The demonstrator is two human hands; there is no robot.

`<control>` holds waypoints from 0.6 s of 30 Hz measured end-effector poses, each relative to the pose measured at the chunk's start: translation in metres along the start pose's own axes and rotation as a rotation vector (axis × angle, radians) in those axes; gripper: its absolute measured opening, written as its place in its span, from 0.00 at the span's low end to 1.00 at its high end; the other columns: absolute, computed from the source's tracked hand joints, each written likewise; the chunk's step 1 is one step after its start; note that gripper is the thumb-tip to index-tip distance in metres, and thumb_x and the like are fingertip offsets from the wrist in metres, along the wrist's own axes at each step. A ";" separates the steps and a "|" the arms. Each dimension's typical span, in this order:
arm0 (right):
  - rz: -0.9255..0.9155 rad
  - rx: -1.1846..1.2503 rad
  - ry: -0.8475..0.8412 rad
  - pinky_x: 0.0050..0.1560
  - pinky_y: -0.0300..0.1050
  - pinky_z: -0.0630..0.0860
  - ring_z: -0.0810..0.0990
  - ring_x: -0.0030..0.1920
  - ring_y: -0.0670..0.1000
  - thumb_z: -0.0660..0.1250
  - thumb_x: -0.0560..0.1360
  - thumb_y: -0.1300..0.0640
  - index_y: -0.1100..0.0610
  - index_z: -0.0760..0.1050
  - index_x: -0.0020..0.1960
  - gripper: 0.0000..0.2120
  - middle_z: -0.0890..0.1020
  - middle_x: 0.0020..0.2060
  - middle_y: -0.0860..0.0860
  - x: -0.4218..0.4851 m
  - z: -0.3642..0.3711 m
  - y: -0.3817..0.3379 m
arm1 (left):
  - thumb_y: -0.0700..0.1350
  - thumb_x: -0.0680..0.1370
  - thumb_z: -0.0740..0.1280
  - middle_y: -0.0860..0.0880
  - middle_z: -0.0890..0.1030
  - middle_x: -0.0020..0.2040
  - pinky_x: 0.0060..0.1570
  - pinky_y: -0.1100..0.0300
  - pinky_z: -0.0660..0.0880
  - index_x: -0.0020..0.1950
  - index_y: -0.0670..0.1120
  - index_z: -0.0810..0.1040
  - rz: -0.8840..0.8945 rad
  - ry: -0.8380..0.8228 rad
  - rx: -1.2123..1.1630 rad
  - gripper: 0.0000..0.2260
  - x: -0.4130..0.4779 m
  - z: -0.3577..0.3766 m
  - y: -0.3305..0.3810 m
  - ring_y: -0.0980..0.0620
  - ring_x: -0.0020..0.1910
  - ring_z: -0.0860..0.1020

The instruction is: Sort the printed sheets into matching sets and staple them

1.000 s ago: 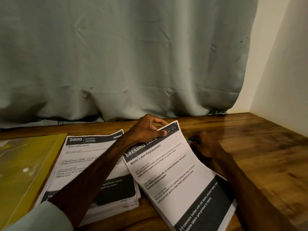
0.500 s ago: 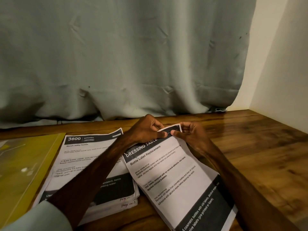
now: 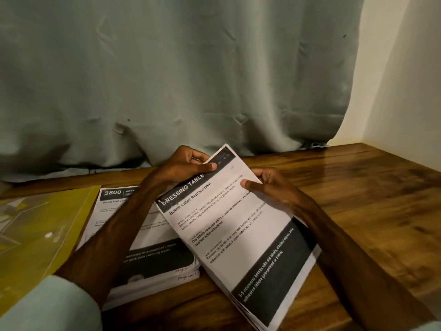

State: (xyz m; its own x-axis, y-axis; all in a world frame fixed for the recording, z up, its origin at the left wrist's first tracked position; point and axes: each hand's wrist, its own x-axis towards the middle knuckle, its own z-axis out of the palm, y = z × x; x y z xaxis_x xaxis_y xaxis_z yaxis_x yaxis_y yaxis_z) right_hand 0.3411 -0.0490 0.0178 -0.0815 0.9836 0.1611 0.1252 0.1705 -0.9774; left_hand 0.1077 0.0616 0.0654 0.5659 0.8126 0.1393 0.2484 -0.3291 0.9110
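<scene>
The "DRESSING TABLE" set [image 3: 229, 225] is being held tilted over the table [image 3: 370, 211], far edge lifted. I am pinching its top-left corner with my left hand [image 3: 183, 167], thumb on the header, and gripping its right edge with my right hand [image 3: 269, 185], fingers curled behind. The "3800" stack [image 3: 112, 199] is lying just left, beside a yellow folder [image 3: 35, 235].

Two arms of one person, seen from above. The left sleeve [image 3: 47, 304] is pale mint-green cloth, loose and soft-edged, ending near the elbow. Below it, the forearm and left hand [image 3: 183, 167] are bare. The right hand [image 3: 269, 185] is bare too; a sliver of pale right sleeve [image 3: 432, 327] shows at the corner.
</scene>
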 end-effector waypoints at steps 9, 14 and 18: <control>0.040 -0.047 0.266 0.40 0.44 0.82 0.88 0.45 0.54 0.69 0.80 0.56 0.56 0.82 0.60 0.09 0.88 0.50 0.54 0.010 -0.019 -0.010 | 0.47 0.78 0.72 0.39 0.86 0.53 0.40 0.64 0.81 0.60 0.41 0.83 -0.147 -0.012 -0.088 0.14 -0.063 -0.052 -0.005 0.48 0.45 0.86; 0.006 0.015 0.356 0.54 0.54 0.83 0.87 0.50 0.58 0.71 0.79 0.55 0.56 0.83 0.56 0.08 0.88 0.49 0.53 0.035 0.016 -0.020 | 0.52 0.82 0.68 0.42 0.85 0.58 0.54 0.50 0.83 0.64 0.44 0.81 -0.194 0.026 -0.322 0.17 -0.106 -0.050 -0.012 0.43 0.56 0.84; 0.013 0.051 0.322 0.52 0.52 0.83 0.86 0.46 0.57 0.70 0.80 0.57 0.58 0.83 0.51 0.05 0.87 0.50 0.56 0.041 0.068 -0.035 | 0.48 0.81 0.69 0.46 0.87 0.53 0.39 0.58 0.82 0.62 0.43 0.82 -0.188 0.197 -0.249 0.13 -0.132 -0.058 -0.014 0.51 0.46 0.86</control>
State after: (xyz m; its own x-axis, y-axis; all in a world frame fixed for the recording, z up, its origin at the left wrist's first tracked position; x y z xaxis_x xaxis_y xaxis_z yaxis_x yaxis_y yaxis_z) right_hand 0.2657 -0.0183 0.0497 0.2380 0.9552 0.1761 0.0735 0.1631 -0.9839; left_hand -0.0161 -0.0129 0.0569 0.3605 0.9327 0.0107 0.1211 -0.0582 0.9909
